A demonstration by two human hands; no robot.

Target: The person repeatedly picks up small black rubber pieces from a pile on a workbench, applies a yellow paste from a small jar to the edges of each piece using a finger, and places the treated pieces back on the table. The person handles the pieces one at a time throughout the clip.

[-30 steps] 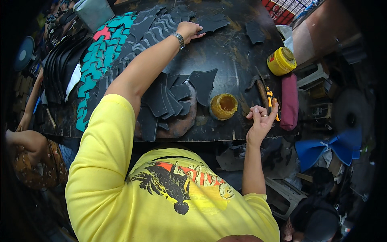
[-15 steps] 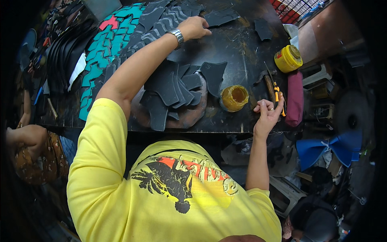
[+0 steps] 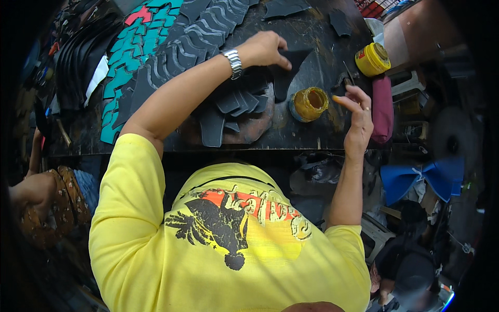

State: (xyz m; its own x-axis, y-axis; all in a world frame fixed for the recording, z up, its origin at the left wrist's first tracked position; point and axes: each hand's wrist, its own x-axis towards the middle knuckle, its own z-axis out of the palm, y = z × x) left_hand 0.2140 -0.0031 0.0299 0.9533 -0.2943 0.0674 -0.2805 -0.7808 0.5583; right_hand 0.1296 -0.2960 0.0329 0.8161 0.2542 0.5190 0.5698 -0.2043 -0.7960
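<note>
My left hand [image 3: 266, 49], with a metal watch [image 3: 234, 63] on its wrist, is closed at the edge of a black cut piece [image 3: 292, 67], thumb against it. That piece lies or hovers beside a pile of similar black pieces [image 3: 240, 101] on a round brown board [image 3: 260, 130]. My right hand [image 3: 358, 117] is open beside an open glue jar [image 3: 309, 105], which has yellow-brown glue smeared round its mouth. Its index fingertip is yellow with glue, and it seems to hold nothing. Behind it shows the thin blade [image 3: 348, 72] of a tool, its handle hidden.
Rows of black pieces with grey edges [image 3: 184, 47] and teal pieces [image 3: 136, 49] cover the table's left, with one red piece [image 3: 139, 15]. A yellow lidded jar [image 3: 372, 60] and a maroon roll [image 3: 382, 112] stand at the right. Another person [image 3: 47, 197] is at far left.
My left hand has come right and nearer, from the rows to the black piece by the pile. My right hand has turned, its fingers now pointing at the jar. The view has shifted slightly.
</note>
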